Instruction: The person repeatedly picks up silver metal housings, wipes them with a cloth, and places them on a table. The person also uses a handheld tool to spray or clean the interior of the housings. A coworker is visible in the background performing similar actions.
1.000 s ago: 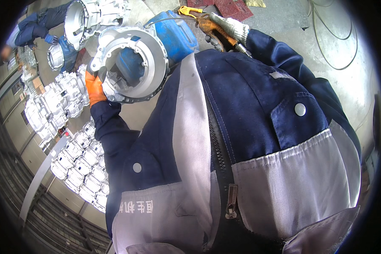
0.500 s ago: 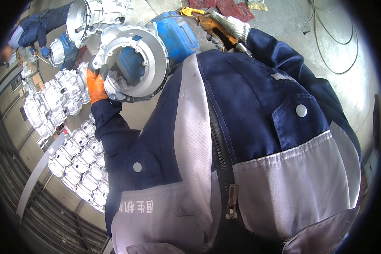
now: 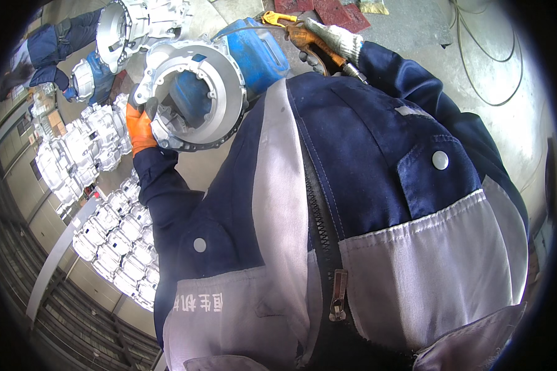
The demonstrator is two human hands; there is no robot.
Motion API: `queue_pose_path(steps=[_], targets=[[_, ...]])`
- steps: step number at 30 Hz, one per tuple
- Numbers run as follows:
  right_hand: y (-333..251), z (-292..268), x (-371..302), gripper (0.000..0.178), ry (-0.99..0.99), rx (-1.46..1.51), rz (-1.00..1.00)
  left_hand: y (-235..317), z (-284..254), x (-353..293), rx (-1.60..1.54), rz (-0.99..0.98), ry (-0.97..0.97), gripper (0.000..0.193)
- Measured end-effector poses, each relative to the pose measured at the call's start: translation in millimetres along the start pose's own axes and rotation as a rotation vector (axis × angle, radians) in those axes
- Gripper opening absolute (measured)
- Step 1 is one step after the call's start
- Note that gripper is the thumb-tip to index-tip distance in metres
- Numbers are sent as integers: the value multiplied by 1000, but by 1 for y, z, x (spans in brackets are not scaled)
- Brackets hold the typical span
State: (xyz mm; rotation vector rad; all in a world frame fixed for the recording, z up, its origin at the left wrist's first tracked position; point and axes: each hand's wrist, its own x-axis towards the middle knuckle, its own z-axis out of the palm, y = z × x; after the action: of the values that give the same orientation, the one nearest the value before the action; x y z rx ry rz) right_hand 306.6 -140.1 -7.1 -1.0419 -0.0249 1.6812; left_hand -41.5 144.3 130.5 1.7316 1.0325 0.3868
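My left hand, in an orange glove with dark fingertips, is closed on the rim of a silvery cast-metal housing. The housing is a wide ring with small lugs inside and bolt holes along its edge. A blue plastic drum lies behind it and shows through the opening. Wrapped in a pale knitted glove, my right hand grips an orange hand-held power tool with a metal coupling at its rear. A thin dark rod extends from the tool's front toward the housing's top edge. A yellow part shows beside the tool's front.
Another cast housing stands at upper left. Beyond it, a co-worker in dark clothes bends by a further casting. Several silver castings stand in rows at left. Red mats and a looped hose lie on the floor.
Both my hands keep their grips, with only a tiny shift of the tool to the left. The co-worker's head and arm have moved.
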Motion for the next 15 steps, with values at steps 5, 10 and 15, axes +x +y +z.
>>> queue_pose_path(steps=[5,10,15], targets=[[-7,3,-2,49,-105,-37,34,2,2,-1,8,9,0,45],[-15,13,-9,49,89,-213,-10,2,2,-1,-4,28,-2,44],[-6,9,-7,58,111,-101,-32,-2,-1,1,26,22,8,44]])
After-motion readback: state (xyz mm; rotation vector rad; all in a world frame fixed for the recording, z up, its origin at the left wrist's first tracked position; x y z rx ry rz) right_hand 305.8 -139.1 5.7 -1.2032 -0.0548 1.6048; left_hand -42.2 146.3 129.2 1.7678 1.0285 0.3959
